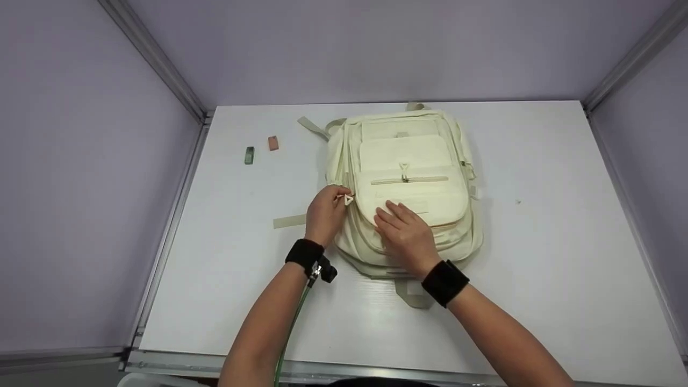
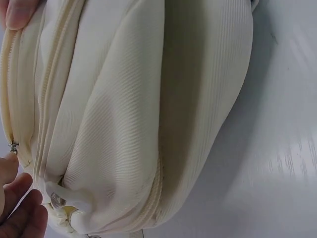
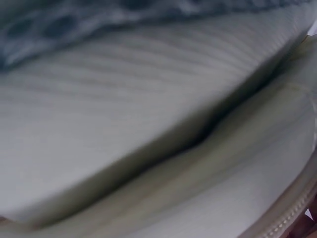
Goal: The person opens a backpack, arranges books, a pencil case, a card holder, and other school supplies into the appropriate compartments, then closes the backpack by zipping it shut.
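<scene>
A cream backpack (image 1: 411, 153) lies front side up on the white table, its front pocket facing me. At its left side my left hand (image 1: 325, 212) pinches the pull of a zipper, beside a triangular tag (image 1: 349, 199). Up close in the left wrist view, thumb and finger hold the small metal slider (image 2: 13, 146) at the end of a zipper. My right hand (image 1: 406, 234) rests on the lower front pocket with its fingers extended. Blurred cream fabric fills most of the right wrist view, with a zipper edge (image 3: 287, 218) at lower right.
Left of the backpack lie a small green block (image 1: 249, 155) and a small orange block (image 1: 273, 143). Loose straps (image 1: 290, 221) stick out from the bag. Pale walls enclose the table (image 1: 537, 269) at the back and sides. A tiny scrap (image 1: 517, 201) lies at right.
</scene>
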Tool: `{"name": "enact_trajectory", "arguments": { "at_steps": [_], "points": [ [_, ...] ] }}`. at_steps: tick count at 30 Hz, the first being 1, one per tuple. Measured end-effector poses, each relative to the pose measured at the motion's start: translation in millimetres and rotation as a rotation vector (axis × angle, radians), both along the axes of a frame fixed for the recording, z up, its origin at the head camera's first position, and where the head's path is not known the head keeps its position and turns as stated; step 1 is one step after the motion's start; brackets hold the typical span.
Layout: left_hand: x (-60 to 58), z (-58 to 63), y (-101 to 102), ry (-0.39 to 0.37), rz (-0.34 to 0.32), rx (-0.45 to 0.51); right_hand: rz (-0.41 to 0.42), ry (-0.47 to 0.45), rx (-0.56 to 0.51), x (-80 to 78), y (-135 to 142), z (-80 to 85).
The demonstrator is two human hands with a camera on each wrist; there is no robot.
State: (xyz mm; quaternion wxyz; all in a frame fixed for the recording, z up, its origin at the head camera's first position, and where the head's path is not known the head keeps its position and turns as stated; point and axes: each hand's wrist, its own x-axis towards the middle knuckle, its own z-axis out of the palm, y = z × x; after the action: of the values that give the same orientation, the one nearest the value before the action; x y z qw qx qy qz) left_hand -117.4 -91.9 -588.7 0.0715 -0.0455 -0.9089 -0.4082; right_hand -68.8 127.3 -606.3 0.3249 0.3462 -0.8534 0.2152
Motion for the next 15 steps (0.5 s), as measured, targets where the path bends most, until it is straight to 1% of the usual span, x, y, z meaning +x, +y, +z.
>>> {"name": "enact_trajectory", "arguments": {
  "at_steps": [10, 15],
  "points": [
    [-4.7, -0.2, -1.5, 0.014, -0.025, -0.044, -0.001, 0.0, -0.02, -0.1, -0.5, 0.2],
    [-8.5, 1.1, -2.6, -0.012, -0.017, -0.058, -0.014, -0.016, -0.012, 0.7, -1.6, 0.5]
  ]
}}
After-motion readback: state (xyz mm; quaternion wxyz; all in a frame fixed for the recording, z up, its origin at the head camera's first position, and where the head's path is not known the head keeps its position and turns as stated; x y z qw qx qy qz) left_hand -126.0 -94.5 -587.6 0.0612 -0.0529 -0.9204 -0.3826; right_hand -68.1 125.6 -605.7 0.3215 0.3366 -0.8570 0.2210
